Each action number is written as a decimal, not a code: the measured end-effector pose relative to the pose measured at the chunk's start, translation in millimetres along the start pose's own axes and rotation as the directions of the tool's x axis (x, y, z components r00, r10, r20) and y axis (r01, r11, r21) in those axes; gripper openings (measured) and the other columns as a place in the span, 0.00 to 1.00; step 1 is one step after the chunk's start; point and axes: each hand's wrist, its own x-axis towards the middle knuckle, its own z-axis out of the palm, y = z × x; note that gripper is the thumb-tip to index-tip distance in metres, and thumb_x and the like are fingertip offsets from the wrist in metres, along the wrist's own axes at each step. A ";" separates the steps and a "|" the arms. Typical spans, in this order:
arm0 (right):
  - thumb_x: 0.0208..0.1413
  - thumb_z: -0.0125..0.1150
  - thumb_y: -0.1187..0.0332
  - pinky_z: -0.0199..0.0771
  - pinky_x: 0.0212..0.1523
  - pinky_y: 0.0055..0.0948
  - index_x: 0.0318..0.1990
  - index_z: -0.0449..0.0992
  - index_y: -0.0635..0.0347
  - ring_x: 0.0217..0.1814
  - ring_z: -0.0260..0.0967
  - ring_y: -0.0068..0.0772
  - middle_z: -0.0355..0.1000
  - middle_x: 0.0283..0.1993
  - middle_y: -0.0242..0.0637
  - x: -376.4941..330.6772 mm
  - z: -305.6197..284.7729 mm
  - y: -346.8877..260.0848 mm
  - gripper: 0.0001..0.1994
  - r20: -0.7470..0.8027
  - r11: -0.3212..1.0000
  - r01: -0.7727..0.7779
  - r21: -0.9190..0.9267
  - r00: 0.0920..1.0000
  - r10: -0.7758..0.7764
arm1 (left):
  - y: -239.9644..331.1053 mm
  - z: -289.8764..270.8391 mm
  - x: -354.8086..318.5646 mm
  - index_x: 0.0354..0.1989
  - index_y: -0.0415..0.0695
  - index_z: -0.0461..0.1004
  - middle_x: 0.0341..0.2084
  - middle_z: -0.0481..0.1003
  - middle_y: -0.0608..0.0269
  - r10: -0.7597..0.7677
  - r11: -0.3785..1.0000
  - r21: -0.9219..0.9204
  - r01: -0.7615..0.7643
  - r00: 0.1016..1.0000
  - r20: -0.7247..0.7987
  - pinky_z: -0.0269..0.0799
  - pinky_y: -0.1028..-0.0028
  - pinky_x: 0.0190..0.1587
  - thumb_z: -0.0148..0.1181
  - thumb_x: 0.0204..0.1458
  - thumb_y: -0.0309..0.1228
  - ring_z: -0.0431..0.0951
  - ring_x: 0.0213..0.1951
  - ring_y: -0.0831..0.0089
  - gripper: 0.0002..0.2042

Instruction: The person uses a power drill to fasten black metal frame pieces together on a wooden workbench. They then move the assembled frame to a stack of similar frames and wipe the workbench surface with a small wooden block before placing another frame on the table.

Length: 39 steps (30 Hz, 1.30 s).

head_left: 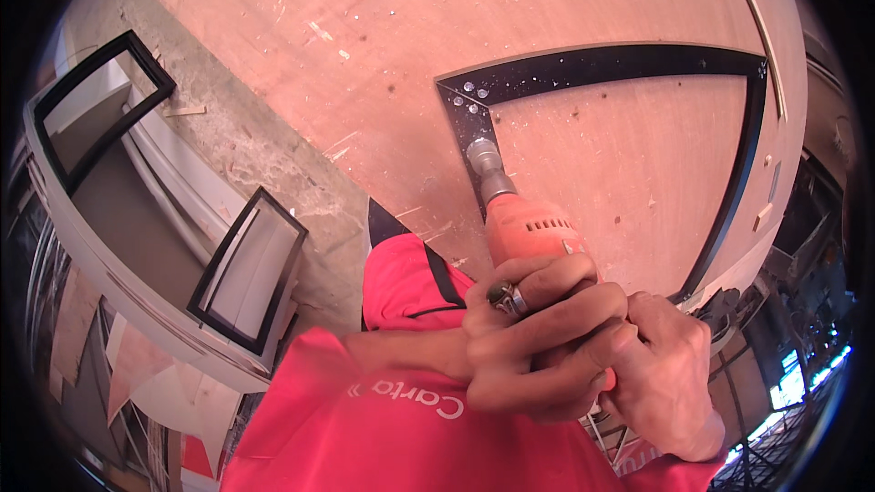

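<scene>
An orange power drill [533,226] with a metal chuck [497,185] points away from me. Its round tip sits over the left bar of a black rectangular frame [620,59]; I cannot make out whether it touches or which bit it holds. My left hand [542,337], wearing a ring with a dark stone, wraps round the back of the drill. Beside it, my right hand [670,374] is closed on the drill's rear, its handle mostly hidden by my fingers. Several round pale spots [471,96] and white flecks show at the frame's upper left corner.
The frame lies on a broad wooden board [365,64] with scattered chips. A thin wood strip [761,32] runs along its right side. Left, past a dusty floor strip [264,146], are two smaller black frames [137,118] on a pale surface. Clutter fills the lower right.
</scene>
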 end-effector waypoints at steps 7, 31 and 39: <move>0.39 0.71 0.73 0.76 0.23 0.44 0.37 0.78 0.53 0.30 0.74 0.43 0.69 0.33 0.37 2.7 -2.6 -0.1 0.14 -0.001 0.999 0.002 0.034 1.000 -0.002 | -4.8 -1.9 4.9 0.42 0.34 0.81 0.29 0.81 0.50 0.019 0.999 -0.027 -0.019 1.000 -0.009 0.72 0.67 0.26 0.57 0.54 0.22 0.79 0.27 0.62 0.10; 0.36 0.74 0.73 0.75 0.24 0.45 0.40 0.76 0.54 0.30 0.74 0.46 0.69 0.34 0.39 -3.2 1.8 3.6 0.19 0.045 0.992 -0.044 0.117 0.998 0.039 | 1.3 1.3 12.8 0.38 0.39 0.82 0.26 0.82 0.55 -0.053 0.998 0.016 0.054 0.998 -0.023 0.70 0.71 0.25 0.60 0.45 0.19 0.79 0.24 0.66 0.12; 0.36 0.75 0.72 0.76 0.25 0.45 0.41 0.77 0.54 0.31 0.76 0.46 0.70 0.35 0.39 2.3 -3.0 1.8 0.20 0.075 0.990 -0.055 0.128 0.996 0.046 | 2.6 0.4 19.5 0.37 0.39 0.83 0.27 0.82 0.56 -0.050 0.998 0.046 0.050 0.999 -0.005 0.70 0.71 0.26 0.60 0.44 0.20 0.79 0.24 0.65 0.11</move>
